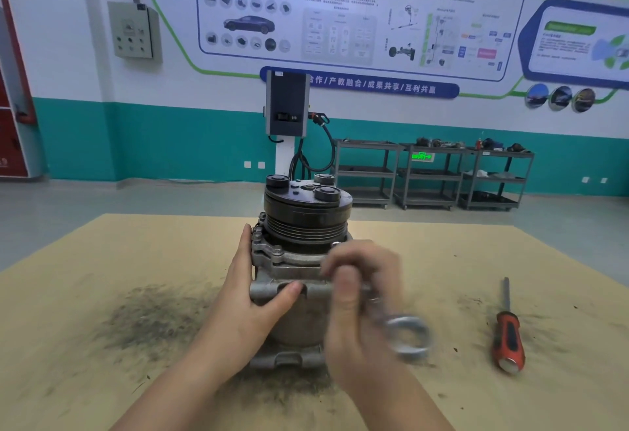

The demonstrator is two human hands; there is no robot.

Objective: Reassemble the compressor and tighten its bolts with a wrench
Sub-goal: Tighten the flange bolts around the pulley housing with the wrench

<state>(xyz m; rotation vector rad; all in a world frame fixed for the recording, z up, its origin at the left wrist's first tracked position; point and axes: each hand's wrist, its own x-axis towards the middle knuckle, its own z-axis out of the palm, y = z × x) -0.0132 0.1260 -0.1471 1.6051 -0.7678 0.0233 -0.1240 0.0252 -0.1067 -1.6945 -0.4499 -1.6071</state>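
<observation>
Compressor [299, 260], upright cast-metal body with ribbed black pulley, is sitting frame centre on the gritty tan board [102, 294], left hand [248, 294] bracing its side with thumb pressing the housing, right hand [357, 294] clenching the blurred steel ring wrench [405, 332] — slipping off a bolt is looking like the main risk, tipping next.

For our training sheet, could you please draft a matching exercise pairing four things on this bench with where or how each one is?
Things:
1. compressor
2. wrench
3. screwdriver
4. left hand

States:
A. lying untouched on the table, to the right
B. standing upright, pulley end on top
C. held in the right hand, blurred by motion
D. pressed against the side of the compressor body

Pairs: 1-B, 2-C, 3-A, 4-D
</observation>
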